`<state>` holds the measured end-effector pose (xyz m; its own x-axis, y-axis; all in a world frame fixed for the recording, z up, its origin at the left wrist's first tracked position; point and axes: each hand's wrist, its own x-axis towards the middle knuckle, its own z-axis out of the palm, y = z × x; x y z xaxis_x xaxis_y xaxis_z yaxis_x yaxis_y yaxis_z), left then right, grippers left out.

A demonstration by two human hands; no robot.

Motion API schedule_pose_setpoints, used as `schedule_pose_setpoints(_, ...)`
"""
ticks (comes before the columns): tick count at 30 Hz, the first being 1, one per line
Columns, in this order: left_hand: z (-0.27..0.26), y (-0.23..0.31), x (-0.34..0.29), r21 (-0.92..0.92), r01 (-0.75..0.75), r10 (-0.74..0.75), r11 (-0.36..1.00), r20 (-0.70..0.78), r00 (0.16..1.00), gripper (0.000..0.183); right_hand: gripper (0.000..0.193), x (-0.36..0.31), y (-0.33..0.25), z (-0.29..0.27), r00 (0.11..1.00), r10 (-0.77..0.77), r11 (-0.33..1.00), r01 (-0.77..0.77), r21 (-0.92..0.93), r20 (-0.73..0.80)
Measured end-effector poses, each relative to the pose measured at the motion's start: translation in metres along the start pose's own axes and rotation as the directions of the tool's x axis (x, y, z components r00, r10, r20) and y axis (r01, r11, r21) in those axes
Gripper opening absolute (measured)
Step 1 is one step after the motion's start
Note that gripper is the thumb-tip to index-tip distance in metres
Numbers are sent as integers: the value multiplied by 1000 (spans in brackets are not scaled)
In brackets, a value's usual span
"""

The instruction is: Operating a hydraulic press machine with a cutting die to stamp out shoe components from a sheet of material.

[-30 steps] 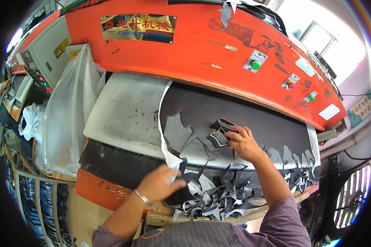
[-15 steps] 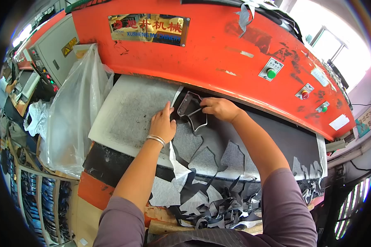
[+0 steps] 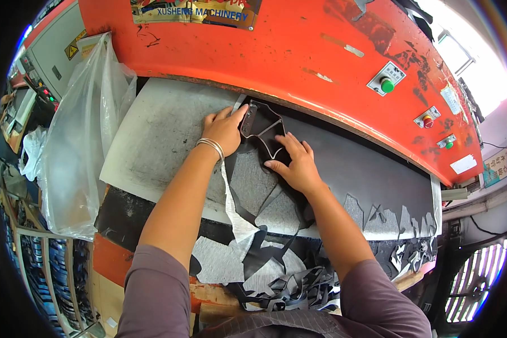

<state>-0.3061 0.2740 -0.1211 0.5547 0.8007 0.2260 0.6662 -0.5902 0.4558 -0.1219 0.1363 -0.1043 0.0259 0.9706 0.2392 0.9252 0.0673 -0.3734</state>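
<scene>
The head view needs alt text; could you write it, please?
The left hand and right hand touch opposite sides of an open metal frame on a dark sheet, by an orange machine. Scraps lie along the near edge.

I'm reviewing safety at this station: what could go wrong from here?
Pinching: the left hand, at the dark, irregular metal frame, is close to the long orange-red machine beam; movement there might trap it.
Slipping: if the right hand, at the frame's other side, pushes unevenly, the frame could shift on the flat black sheet.
Snagging: the tangled black and grey scraps heaped at the front might get caught during a move.
</scene>
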Motion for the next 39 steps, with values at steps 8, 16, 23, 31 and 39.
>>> schedule_pose_setpoints(8, -11, 6, -2, 14, -68, 68, 998, 33, 997, 61, 67, -12, -23, 14, 984, 92, 995, -98, -34, -152)
schedule_pose_setpoints(16, 4, -19, -8, -105, -150, 135, 983, -137, 981, 53, 62, -3, -11, 8, 994, -39, 997, 45, 55, -106)
schedule_pose_setpoints(23, 8, -22, -3, -237, 68, -99, 969, -121, 988, 49, 75, 6, -11, -2, 995, 89, 970, -95, 225, 38)
schedule_pose_setpoints(31, 0, -26, 10, -181, 39, -53, 983, -76, 996, 50, 79, 2, -5, 5, 997, 35, 999, -35, -6, -75)
schedule_pose_setpoints(39, 2, -31, 9, -183, -28, 9, 983, -100, 995, 50, 78, 2, -7, 3, 995, 59, 994, -52, 93, -78)
